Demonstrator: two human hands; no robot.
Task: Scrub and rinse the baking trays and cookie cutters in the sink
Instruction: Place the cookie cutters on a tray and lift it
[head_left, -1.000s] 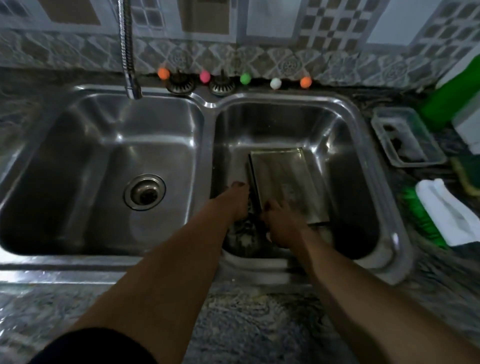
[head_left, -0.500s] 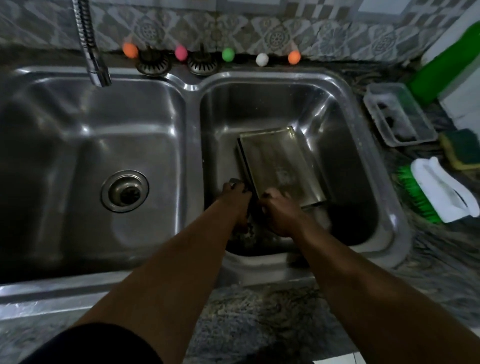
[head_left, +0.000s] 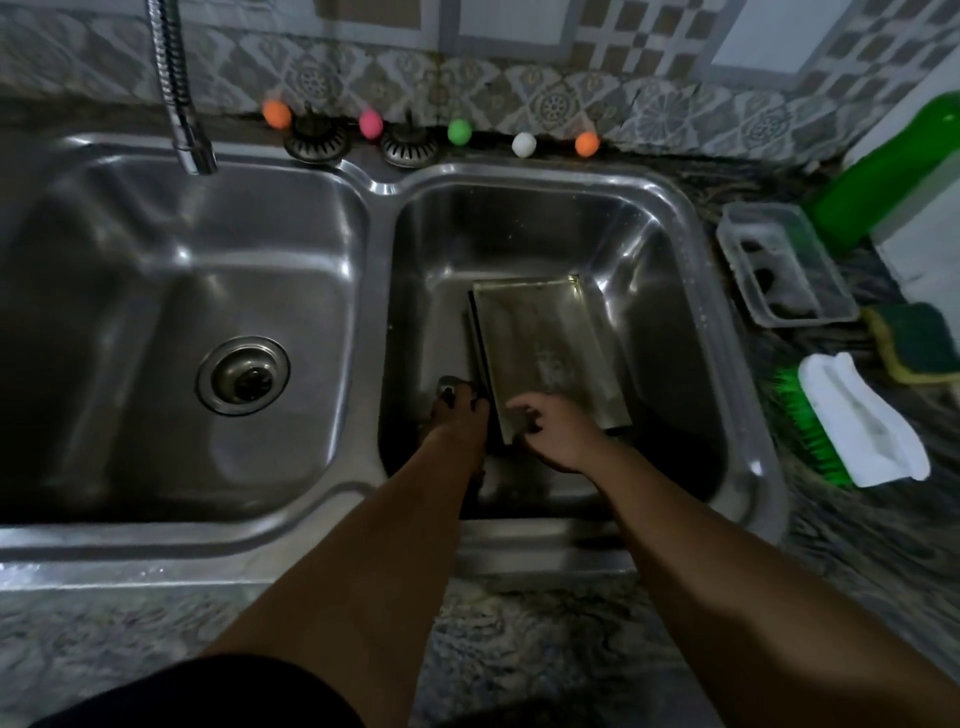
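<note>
Starting at the far left from my hands, the left basin (head_left: 171, 322) holds nothing I can make out but its drain (head_left: 242, 375), with the tap (head_left: 182, 98) hanging over its back edge and no water showing from it. My left hand (head_left: 460, 413) is down in the right basin (head_left: 670, 249), fingers curled around a small rounded metal piece (head_left: 451, 388) just beyond the knuckles (likely a cookie cutter, though it is too dark to be sure). Touching that hand's right side is the dark edge of a baking tray (head_left: 540, 348), which lies tilted on the basin floor and runs away from me. My right hand (head_left: 558, 434) sits at the tray's near corner, fingers bent over the rim, thumb loosely apart; I judge it a light hold rather than a firm clamp. Well to the right of that hand, on the worktop (head_left: 857, 545), lie the white-backed scrub brush (head_left: 857, 421) with green bristles, a green and yellow sponge (head_left: 914, 343) beyond it, and a clear plastic tub (head_left: 784, 265). As I read it, this is still the gathering step: nothing is wet or soapy yet. The next move calls for freeing one hand to fetch brush or sponge, and getting water to this basin.
</note>
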